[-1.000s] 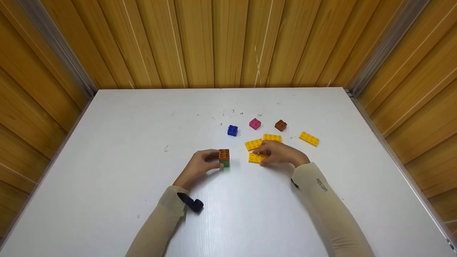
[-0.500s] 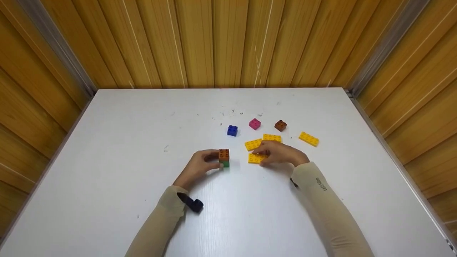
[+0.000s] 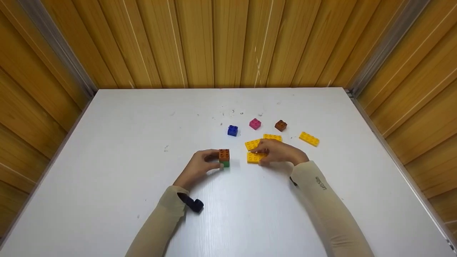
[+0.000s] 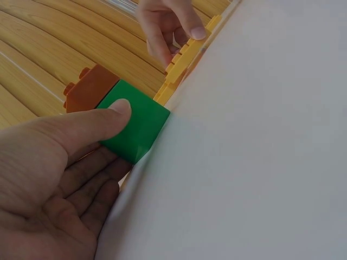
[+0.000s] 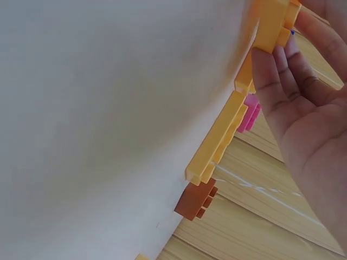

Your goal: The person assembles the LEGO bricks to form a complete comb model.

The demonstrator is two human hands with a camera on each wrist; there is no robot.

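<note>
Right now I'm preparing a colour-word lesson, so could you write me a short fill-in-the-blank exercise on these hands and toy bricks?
1. The left hand grips a two-brick stack, whose lower brick is ____.
2. The studded toy brick pinched by the right hand is ____.
3. In the head view, the pink brick lies between the brown brick and the ____ brick.
4. The tabletop is ____.

Missing words: green; yellow; blue; white.

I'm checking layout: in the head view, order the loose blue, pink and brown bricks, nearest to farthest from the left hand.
1. Blue brick: leftmost, beyond the left hand.
2. Pink brick: between the others.
3. Brown brick: rightmost.
</note>
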